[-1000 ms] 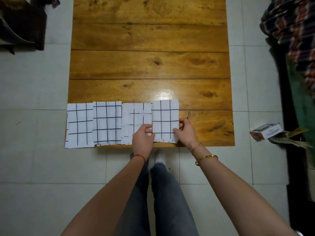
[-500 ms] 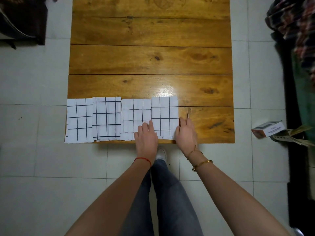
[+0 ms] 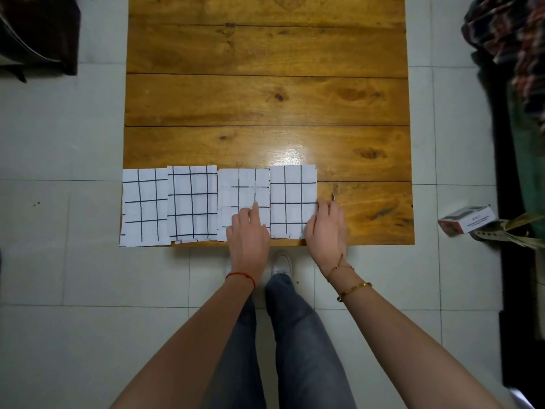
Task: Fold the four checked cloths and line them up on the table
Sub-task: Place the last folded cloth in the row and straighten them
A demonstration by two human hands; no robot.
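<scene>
Four folded white checked cloths lie side by side along the near edge of the wooden table (image 3: 265,98): the first cloth (image 3: 144,206) at the left corner, the second cloth (image 3: 191,202), the third cloth (image 3: 241,193) and the fourth cloth (image 3: 293,199). My left hand (image 3: 247,231) lies flat on the lower right part of the third cloth, fingers pointing away from me. My right hand (image 3: 326,225) rests flat against the right edge of the fourth cloth, fingertips touching it. Neither hand grips anything.
A small cardboard box (image 3: 466,221) and some paper scraps lie on the tiled floor to the right. Dark furniture with plaid fabric (image 3: 516,39) stands at the far right, a dark object (image 3: 38,33) at the top left. My legs and shoes are below the table edge.
My left hand has opened from a pinch at the cloths' lower edges and now lies flat on the third cloth. My right hand has flattened against the fourth cloth's right edge.
</scene>
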